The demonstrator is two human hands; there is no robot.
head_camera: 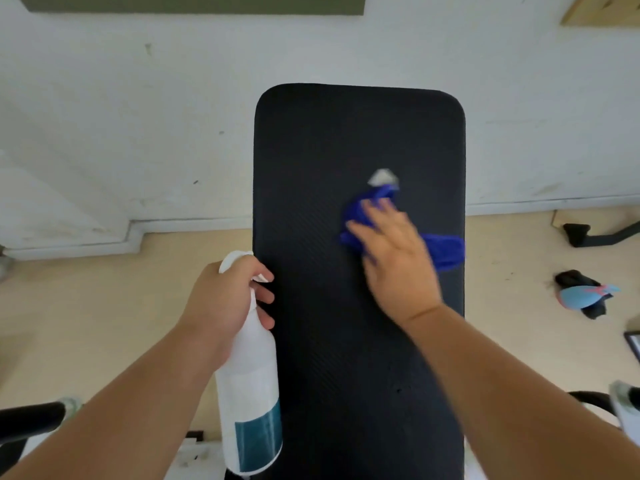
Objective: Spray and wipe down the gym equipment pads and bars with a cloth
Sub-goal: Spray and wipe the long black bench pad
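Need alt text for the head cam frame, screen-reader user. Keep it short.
A person's right hand presses a blue cloth flat on a black bench pad, while the left hand grips a white spray bottle beside the pad's left edge. Pale floor and a white wall lie beyond.

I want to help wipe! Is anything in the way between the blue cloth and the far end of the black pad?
Nothing visible. The right hand presses the blue cloth on the black pad; the pad beyond is bare. The left hand holds the spray bottle beside its left edge.
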